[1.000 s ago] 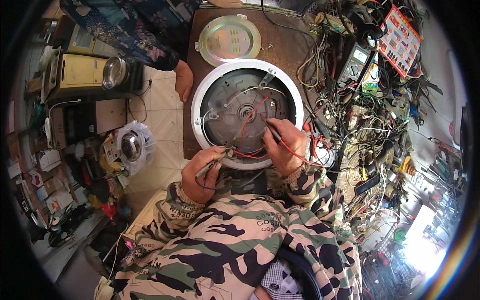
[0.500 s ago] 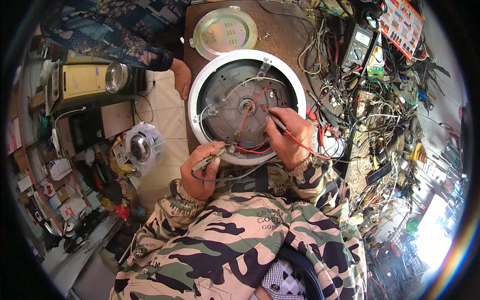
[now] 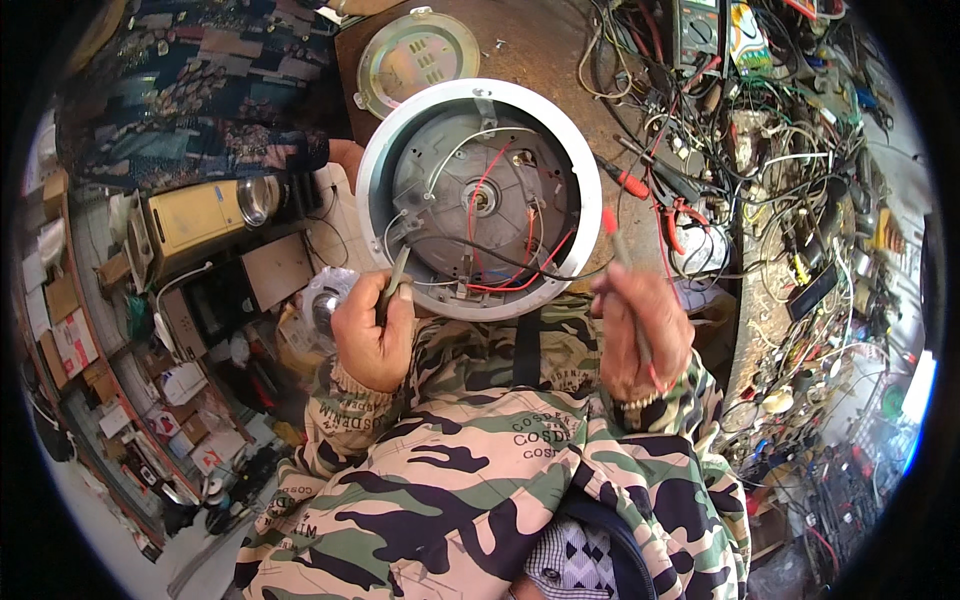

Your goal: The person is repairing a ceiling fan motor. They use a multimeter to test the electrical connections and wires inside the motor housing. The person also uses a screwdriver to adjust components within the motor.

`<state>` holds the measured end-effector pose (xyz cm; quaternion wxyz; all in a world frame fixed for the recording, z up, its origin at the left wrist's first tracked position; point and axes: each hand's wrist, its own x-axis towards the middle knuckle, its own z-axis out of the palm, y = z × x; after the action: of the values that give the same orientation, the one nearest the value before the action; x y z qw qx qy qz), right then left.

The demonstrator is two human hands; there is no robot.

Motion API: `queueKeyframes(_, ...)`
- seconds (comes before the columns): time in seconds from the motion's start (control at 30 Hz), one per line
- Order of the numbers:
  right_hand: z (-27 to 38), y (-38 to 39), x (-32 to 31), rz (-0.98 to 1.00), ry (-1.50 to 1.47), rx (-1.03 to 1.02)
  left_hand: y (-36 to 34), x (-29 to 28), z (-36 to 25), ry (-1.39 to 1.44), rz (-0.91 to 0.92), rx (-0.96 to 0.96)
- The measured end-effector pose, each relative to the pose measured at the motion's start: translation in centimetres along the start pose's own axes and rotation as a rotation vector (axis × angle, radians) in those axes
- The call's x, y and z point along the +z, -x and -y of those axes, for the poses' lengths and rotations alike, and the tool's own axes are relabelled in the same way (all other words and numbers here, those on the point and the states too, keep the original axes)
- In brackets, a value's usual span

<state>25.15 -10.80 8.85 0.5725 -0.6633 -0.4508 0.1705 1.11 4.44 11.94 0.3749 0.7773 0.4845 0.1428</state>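
My left hand (image 3: 374, 333) is closed around a grey test probe (image 3: 398, 268), its tip pointing up beside the lower left rim of a round appliance housing (image 3: 583, 215). My right hand (image 3: 645, 335), somewhat blurred, grips a second test probe with a red end (image 3: 610, 222), held off the housing's right side. The housing has a white rim and a grey metal interior, with red wires (image 3: 478, 200) and white wires (image 3: 450, 155) round a central hub (image 3: 481, 198). A dark lead (image 3: 500, 250) runs across its opening from the left hand's side.
A round metal cover plate (image 3: 460, 62) lies on the brown bench behind the housing. Red-handled pliers (image 3: 672, 225), a multimeter (image 3: 699, 32) and tangled cables crowd the right. Another person's patterned sleeve (image 3: 220, 140) is at the upper left, by a yellow appliance (image 3: 195, 225).
My right hand has pulled its probe out of the housing, toward the lower right. My left hand has drawn back from the housing's lower rim. The view has shifted slightly.
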Motion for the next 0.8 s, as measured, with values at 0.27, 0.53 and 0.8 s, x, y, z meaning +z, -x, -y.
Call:
queueKeyframes(0.27,1.1,3.7,0.4,0.215,-0.209,-0.159,-4.2,0.9,-1.8,-0.274,0.286,0.09)
queueKeyframes(0.53,0.8,5.5,2.7,0.169,-0.195,-0.097,-5.4,1.0,-1.6,-0.416,0.454,0.116)
queueKeyframes(0.8,1.0,5.4,3.0,0.22,-0.198,-0.068,-6.6,1.5,-2.4,-0.55,0.641,0.044)
